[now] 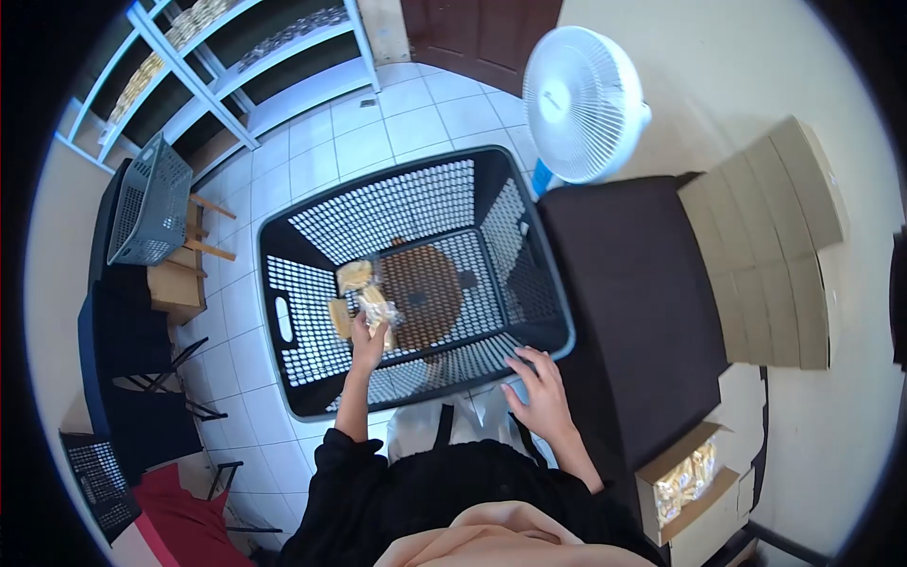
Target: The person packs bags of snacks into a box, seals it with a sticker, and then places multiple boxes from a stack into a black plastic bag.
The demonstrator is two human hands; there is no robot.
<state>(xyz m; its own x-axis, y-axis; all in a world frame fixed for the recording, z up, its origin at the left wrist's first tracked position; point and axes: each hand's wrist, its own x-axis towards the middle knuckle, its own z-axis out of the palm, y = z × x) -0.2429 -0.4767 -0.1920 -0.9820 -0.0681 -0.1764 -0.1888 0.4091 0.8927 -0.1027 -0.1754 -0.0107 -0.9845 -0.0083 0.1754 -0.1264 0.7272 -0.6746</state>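
I have the left hand gripping a clear-wrapped packet inside the basket; the right hand is open beside its rim, contact unclear from here.

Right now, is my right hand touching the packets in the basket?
Apart. The head view shows basket mesh between the right hand and the packets.

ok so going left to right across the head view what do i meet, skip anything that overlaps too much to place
Upper-left grey basket → left hand gripping a wrapped packet → right hand, open with fingers spread → open cardboard box at lower right.
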